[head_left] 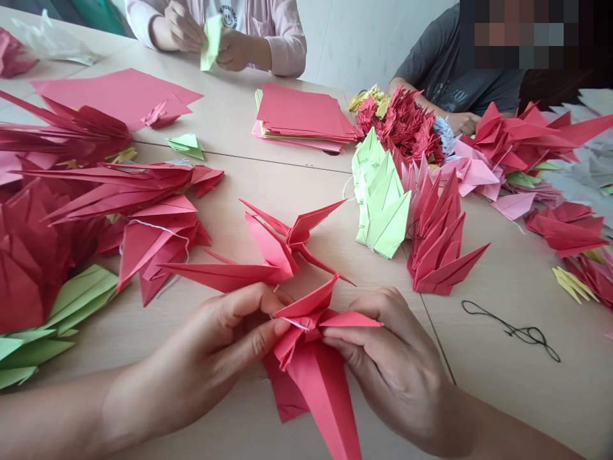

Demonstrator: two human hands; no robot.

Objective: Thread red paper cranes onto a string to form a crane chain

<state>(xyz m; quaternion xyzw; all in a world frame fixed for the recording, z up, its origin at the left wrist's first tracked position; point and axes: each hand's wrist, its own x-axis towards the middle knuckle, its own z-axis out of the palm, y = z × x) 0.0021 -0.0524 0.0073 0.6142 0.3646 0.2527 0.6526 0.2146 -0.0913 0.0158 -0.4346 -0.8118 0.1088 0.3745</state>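
Note:
Between my hands is a red origami crane (320, 370), its folded points spread outward, with a short white string across its middle. My left hand (205, 358) pinches its left side near the string, thumb and fingers pressed together. On the other side my right hand (402, 358) grips a narrow red point between thumb and fingers. Just beyond, more red folded cranes (292, 239) lie on the table, close to my left fingertips. A light green folded stack (380, 198) and a red folded stack (443, 236) stand past my right hand.
Red folded paper heaps (38, 249) and green pieces (86, 297) crowd the left. A square paper stack (304, 115) lies ahead. At right are a black cord (514, 329) and more folded pieces (531, 140). Across the table, a person's hands (234, 51) hold green paper; another person sits right.

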